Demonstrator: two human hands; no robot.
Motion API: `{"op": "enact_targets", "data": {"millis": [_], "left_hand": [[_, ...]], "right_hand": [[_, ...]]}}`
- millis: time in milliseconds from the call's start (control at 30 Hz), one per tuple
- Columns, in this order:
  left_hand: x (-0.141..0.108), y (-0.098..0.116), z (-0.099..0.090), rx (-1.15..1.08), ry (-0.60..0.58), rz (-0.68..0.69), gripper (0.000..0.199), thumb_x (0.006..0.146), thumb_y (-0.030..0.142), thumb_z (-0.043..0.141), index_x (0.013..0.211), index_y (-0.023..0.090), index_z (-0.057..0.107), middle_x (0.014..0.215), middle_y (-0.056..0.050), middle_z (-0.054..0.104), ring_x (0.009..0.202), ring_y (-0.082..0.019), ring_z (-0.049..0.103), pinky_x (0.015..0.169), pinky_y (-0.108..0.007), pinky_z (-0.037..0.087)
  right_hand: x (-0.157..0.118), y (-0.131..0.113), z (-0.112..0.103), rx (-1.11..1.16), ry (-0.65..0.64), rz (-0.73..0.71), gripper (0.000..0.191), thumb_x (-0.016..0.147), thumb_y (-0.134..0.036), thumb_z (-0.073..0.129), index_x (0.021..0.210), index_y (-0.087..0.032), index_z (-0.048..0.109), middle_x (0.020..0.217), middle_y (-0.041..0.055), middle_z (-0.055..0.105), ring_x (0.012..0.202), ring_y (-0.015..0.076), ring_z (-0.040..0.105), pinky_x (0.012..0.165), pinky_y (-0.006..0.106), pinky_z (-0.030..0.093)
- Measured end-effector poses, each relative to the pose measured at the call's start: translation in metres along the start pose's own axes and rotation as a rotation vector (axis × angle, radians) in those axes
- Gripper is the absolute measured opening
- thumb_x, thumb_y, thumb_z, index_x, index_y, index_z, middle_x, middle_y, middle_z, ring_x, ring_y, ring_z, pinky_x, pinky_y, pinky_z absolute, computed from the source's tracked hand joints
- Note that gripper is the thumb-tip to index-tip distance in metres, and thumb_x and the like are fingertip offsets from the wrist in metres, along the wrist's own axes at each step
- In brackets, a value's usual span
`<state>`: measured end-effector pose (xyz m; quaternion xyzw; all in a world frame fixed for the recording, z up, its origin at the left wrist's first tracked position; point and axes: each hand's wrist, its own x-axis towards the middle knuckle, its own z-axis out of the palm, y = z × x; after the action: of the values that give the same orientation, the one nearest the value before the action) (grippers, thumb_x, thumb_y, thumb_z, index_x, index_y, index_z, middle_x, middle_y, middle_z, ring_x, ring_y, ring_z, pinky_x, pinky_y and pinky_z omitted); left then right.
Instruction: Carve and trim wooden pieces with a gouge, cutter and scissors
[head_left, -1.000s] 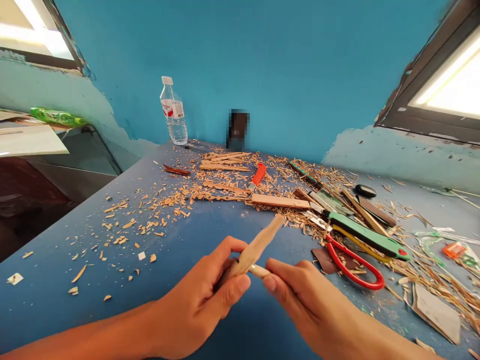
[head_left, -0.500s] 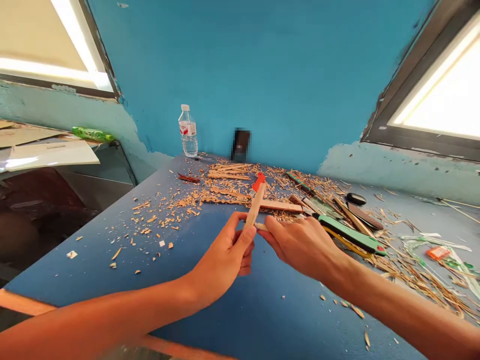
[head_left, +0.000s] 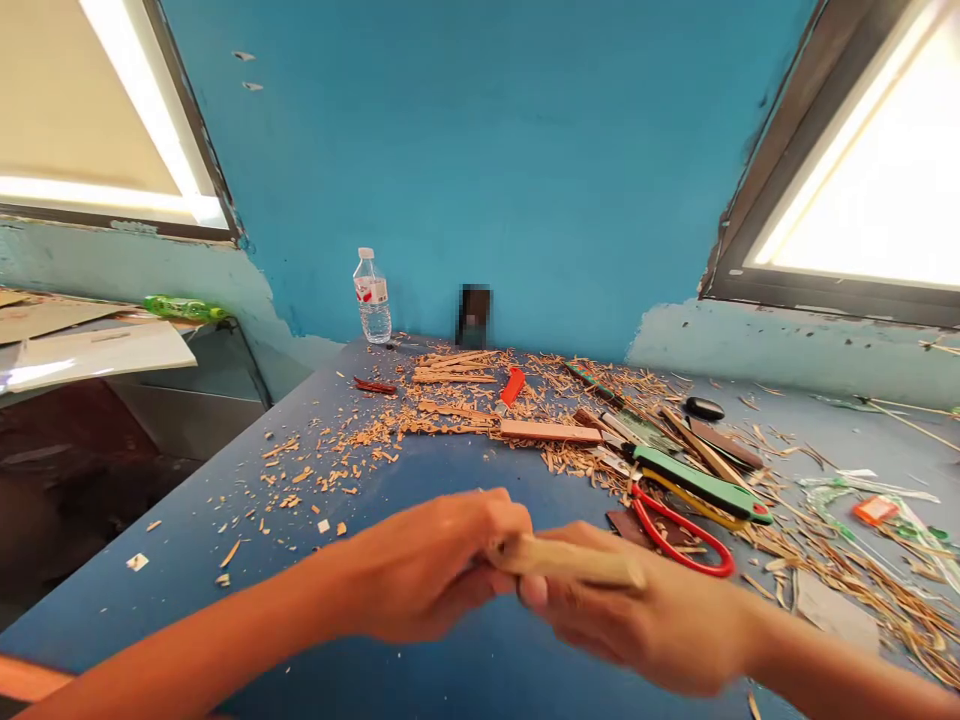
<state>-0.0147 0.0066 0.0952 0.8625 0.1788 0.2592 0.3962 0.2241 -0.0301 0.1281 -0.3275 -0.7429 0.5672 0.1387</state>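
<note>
A pale carved piece of wood (head_left: 570,562) lies nearly level between my two hands, low in the view. My left hand (head_left: 442,560) is closed round its left end, with the fingers partly hidden. Beside it, my right hand (head_left: 645,610) is closed, its thumb and fingers close to the wood and touching my left fingers. Whatever lies inside the right fingers is hidden, and both hands are slightly blurred. Beyond them, a flat wooden strip (head_left: 551,431) and a red-handled cutter (head_left: 511,388) rest on the blue table (head_left: 420,470).
Wood shavings (head_left: 367,425) cover much of the table. Thin wood pieces (head_left: 454,375) lie behind. At right are a green-handled tool (head_left: 697,482), a red-handled tool (head_left: 686,545) and a black oval object (head_left: 703,408). A water bottle (head_left: 373,300) stands by the wall.
Both hands have moved lower and nearer to me. The wood has swung from pointing up and away to lying nearly level, pointing right. The red handle at right has come into view.
</note>
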Motion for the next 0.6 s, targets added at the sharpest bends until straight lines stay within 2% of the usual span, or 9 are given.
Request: {"op": "enact_targets", "data": {"millis": [67,133,233,333,400,467,533,567,600], "left_hand": [[-0.01,0.002,0.015,0.0,-0.024,-0.017,0.014,0.107,0.035,0.045,0.115,0.025,0.05,0.089,0.0,0.054,0.069,-0.016,0.043,0.067,-0.027,0.035],[-0.017,0.0,0.03,-0.031,-0.009,-0.094,0.02,0.11,0.038,0.038,0.123,0.026,0.045,0.088,0.001,0.052,0.071,-0.016,0.043,0.068,-0.028,0.035],[-0.016,-0.006,0.045,-0.1,0.168,-0.253,0.023,0.112,0.042,0.033,0.122,0.025,0.046,0.085,0.002,0.049,0.072,-0.016,0.041,0.07,-0.029,0.036],[-0.01,-0.014,0.05,-0.13,0.397,-0.231,0.021,0.113,0.038,0.036,0.122,0.025,0.049,0.085,0.002,0.052,0.072,-0.015,0.042,0.07,-0.028,0.037],[-0.008,-0.019,0.047,-0.145,0.436,-0.122,0.021,0.111,0.04,0.045,0.12,0.024,0.056,0.083,0.003,0.056,0.068,-0.013,0.045,0.066,-0.026,0.038],[-0.011,-0.021,0.038,-0.179,0.423,-0.02,0.029,0.103,0.049,0.061,0.112,0.023,0.064,0.077,0.003,0.061,0.062,-0.012,0.047,0.06,-0.025,0.04],[-0.014,-0.019,0.021,-0.238,0.527,0.023,0.033,0.098,0.056,0.066,0.105,0.024,0.065,0.074,0.003,0.064,0.059,-0.01,0.049,0.055,-0.022,0.04],[-0.016,-0.017,0.008,-0.279,0.635,0.02,0.031,0.1,0.056,0.064,0.103,0.025,0.063,0.074,0.004,0.063,0.06,-0.01,0.05,0.054,-0.02,0.041],[-0.017,-0.015,-0.005,-0.324,0.787,-0.005,0.023,0.107,0.05,0.054,0.106,0.028,0.058,0.075,0.006,0.058,0.059,-0.008,0.048,0.052,-0.016,0.038]], "right_hand": [[-0.001,0.012,0.008,0.235,-0.109,0.045,0.051,0.104,-0.068,0.044,0.078,-0.024,0.039,0.06,-0.009,0.032,0.048,0.0067,0.028,0.044,0.018,0.024],[0.0,0.023,0.013,0.298,-0.129,0.071,0.055,0.101,-0.076,0.041,0.08,-0.025,0.039,0.06,-0.0096,0.029,0.045,0.007,0.026,0.043,0.02,0.024],[0.007,0.028,0.012,-0.071,0.144,0.025,0.044,0.108,-0.061,0.036,0.086,-0.024,0.047,0.067,-0.0063,0.036,0.053,0.0103,0.032,0.05,0.024,0.026],[0.017,0.018,0.006,-0.44,0.389,-0.004,0.035,0.111,-0.044,0.037,0.088,-0.023,0.052,0.071,-0.0038,0.044,0.06,0.0124,0.033,0.056,0.029,0.021],[0.021,0.012,0.001,-0.24,0.249,0.03,0.042,0.11,-0.055,0.038,0.086,-0.023,0.05,0.068,-0.0051,0.041,0.057,0.0111,0.033,0.053,0.026,0.022],[0.022,0.013,-0.004,0.212,-0.073,0.1,0.054,0.102,-0.074,0.044,0.081,-0.024,0.043,0.063,-0.0088,0.033,0.049,0.008,0.027,0.046,0.022,0.023],[0.017,0.021,-0.008,0.505,-0.322,0.191,0.062,0.094,-0.084,0.049,0.078,-0.024,0.038,0.058,-0.0116,0.028,0.043,0.0054,0.019,0.04,0.019,0.021],[0.013,0.028,-0.01,0.512,-0.327,0.237,0.063,0.093,-0.084,0.05,0.077,-0.024,0.04,0.058,-0.0116,0.029,0.043,0.0051,0.019,0.04,0.018,0.02],[0.008,0.036,-0.013,0.44,-0.245,0.271,0.063,0.093,-0.083,0.052,0.078,-0.023,0.043,0.06,-0.0104,0.032,0.045,0.0053,0.022,0.041,0.018,0.022]]}}
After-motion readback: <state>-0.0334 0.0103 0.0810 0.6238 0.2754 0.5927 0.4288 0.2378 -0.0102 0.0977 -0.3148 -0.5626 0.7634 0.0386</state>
